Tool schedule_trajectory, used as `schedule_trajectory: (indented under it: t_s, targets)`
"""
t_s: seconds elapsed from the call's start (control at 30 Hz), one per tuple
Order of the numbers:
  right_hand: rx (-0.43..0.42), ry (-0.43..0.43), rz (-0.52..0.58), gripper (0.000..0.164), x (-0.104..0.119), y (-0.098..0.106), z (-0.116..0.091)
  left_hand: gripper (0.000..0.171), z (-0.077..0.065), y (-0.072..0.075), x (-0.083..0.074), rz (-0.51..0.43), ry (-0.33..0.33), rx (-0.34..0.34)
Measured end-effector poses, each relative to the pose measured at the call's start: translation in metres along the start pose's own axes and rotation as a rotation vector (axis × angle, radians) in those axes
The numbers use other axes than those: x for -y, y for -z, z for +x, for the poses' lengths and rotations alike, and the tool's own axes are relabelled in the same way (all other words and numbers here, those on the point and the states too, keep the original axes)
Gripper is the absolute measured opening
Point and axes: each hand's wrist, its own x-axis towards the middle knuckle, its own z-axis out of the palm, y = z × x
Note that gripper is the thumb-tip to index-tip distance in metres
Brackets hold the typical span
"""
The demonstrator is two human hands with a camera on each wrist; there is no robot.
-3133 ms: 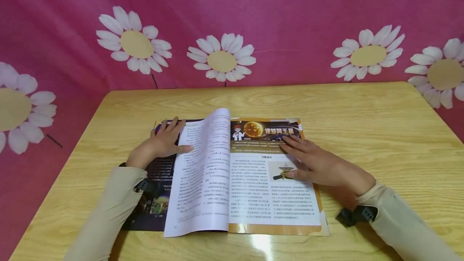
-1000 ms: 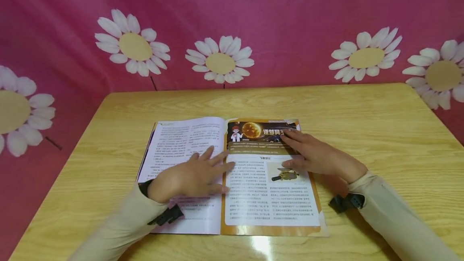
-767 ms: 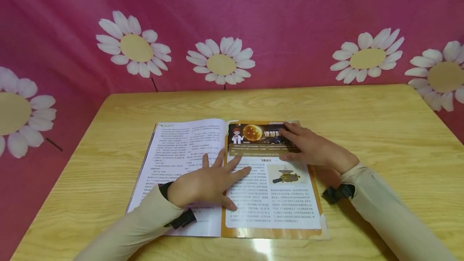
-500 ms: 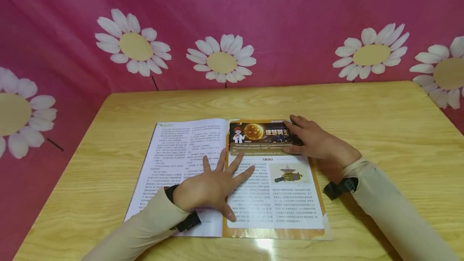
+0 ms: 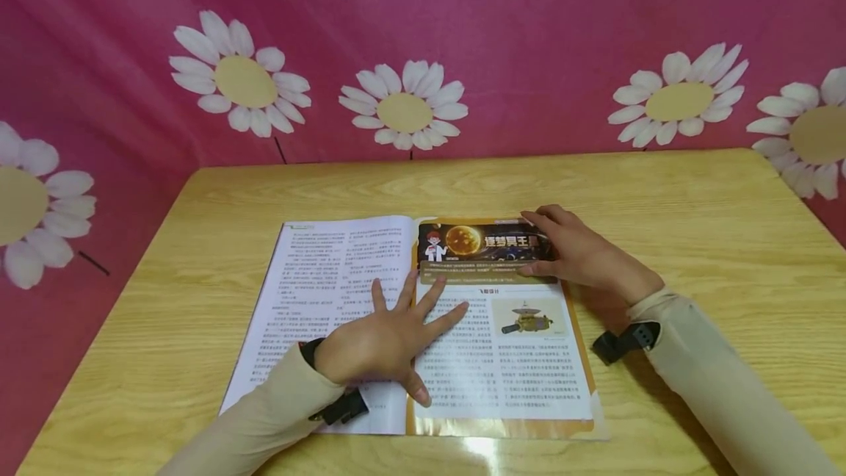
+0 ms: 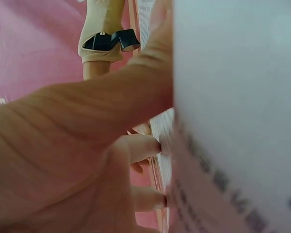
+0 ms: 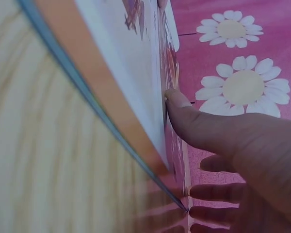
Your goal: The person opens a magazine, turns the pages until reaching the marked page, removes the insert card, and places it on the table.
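An open magazine (image 5: pixel 529 380) lies flat on the table, with a white text page on the left and an orange-bordered page with a planet banner on the right. My left hand (image 5: pixel 380 336) rests across the spine, fingers spread over both pages; in the left wrist view its fingertips touch the paper. At the far right corner of the right-hand page is my right hand (image 5: pixel 588 255). Its thumb (image 7: pixel 182 109) touches the page in the right wrist view, while the other fingers lie at the magazine's edge. Part of the left page is hidden under my left forearm.
The wooden table (image 5: pixel 714 241) extends around the magazine on all sides. Behind it hangs a pink cloth (image 5: pixel 529 35) printed with white daisies. Each wrist wears a black camera, such as the right wrist camera (image 5: pixel 624 344).
The raised page has come down flat on the left. My left hand has moved from the left edge to the spine. My right hand has slid up to the far right corner.
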Motion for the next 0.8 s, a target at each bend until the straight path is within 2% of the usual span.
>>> schedule_trajectory:
  t_s: [0.23, 0.4, 0.63, 0.8]
  targets:
    - [-0.058, 0.022, -0.052, 0.083, -0.0017, 0.0006, -0.0002, 0.120, 0.0007, 0.0002, 0.0013, -0.003, -0.009, 0.008]
    - [-0.090, -0.006, -0.082, 0.085, -0.0001, 0.0031, 0.0003, 0.119, -0.0003, 0.0008, 0.0028, -0.015, -0.019, -0.005]
    - [-0.056, -0.047, -0.054, 0.087, -0.0028, 0.0028, 0.0001, 0.119, 0.0009, -0.0011, 0.0036, -0.018, -0.013, -0.007]
    - [-0.053, -0.043, -0.056, 0.087, -0.0039, 0.0017, 0.0002, 0.119, 0.0003, -0.0027, 0.0042, -0.028, -0.010, -0.027]
